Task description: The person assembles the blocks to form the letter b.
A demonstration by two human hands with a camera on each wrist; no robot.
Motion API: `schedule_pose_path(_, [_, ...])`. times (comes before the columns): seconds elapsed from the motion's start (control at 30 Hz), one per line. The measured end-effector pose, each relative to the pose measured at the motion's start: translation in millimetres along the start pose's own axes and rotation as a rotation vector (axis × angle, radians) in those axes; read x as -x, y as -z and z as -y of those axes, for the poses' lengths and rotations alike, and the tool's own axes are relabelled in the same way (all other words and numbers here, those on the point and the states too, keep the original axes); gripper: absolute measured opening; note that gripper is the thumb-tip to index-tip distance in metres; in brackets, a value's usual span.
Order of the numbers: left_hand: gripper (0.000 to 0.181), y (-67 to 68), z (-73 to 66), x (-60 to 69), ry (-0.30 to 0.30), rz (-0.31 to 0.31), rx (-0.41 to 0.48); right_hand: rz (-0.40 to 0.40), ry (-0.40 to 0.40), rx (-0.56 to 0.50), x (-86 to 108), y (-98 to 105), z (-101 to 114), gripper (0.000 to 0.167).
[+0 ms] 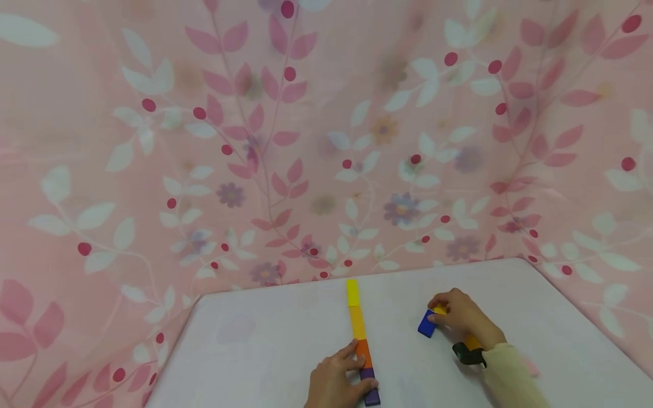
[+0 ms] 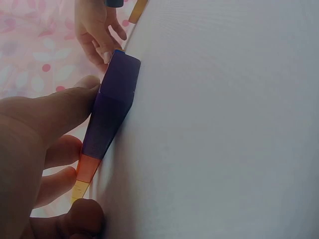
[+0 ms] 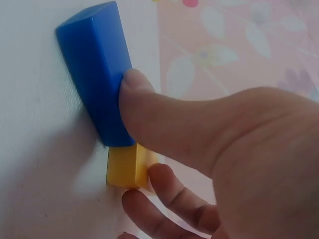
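My left hand (image 1: 334, 379) is bent over the near end of a row of blocks lying end to end. Its thumb crosses the purple block (image 1: 369, 392) to the right edge, while its fingers touch the orange block (image 1: 363, 350) from the left. Farther along come an amber block (image 1: 358, 323) and a bright yellow block (image 1: 352, 293). Off to the right, my right hand (image 1: 461, 313) pinches a blue block (image 3: 92, 69), thumb against its side. A yellow block (image 3: 122, 167) touches the blue one's end, with fingertips beside it; part is hidden behind the hand.
A white table (image 1: 255, 345) holds everything, with a pink flowered cloth (image 1: 326, 141) behind. Under the right wrist, near its dark band (image 1: 466, 354), lies an orange-yellow piece (image 1: 473, 341). A pink piece (image 1: 532, 368) shows beside the right sleeve (image 1: 510, 371).
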State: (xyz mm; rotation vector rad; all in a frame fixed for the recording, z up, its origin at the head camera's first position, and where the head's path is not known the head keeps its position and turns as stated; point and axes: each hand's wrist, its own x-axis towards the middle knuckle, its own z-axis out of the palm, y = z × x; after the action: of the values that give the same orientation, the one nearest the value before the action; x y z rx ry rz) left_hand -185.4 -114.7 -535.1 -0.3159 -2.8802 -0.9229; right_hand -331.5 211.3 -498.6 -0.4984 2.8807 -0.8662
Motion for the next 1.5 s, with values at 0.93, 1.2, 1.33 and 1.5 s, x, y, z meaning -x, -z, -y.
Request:
schedule_pose_path(0.93, [0.055, -0.8, -0.6, -5.1, 0.106, 0.074, 0.07, 0.121, 0.08, -0.054, 6.4, -1.6, 28.0, 0.032])
schedule_pose_path(1.2, [0.055, -0.2, -0.3, -6.5, 0.131, 0.088, 0.075, 0.094, 0.081, -0.034, 6.3, -12.8, 34.3, 0.029])
schedule_pose_path(1.33, [0.055, 1.3, -2.1, -7.0, 0.133, 0.082, 0.061, 0.11, 0.043, -0.049, 7.0, -15.7, 42.4, 0.03])
schedule_pose_path(1.5, [0.056, 1.6, -3.8, -5.6, 0.136, 0.078, 0.043, 0.168, -0.009, -0.073, 7.8, -22.6, 51.7, 0.032])
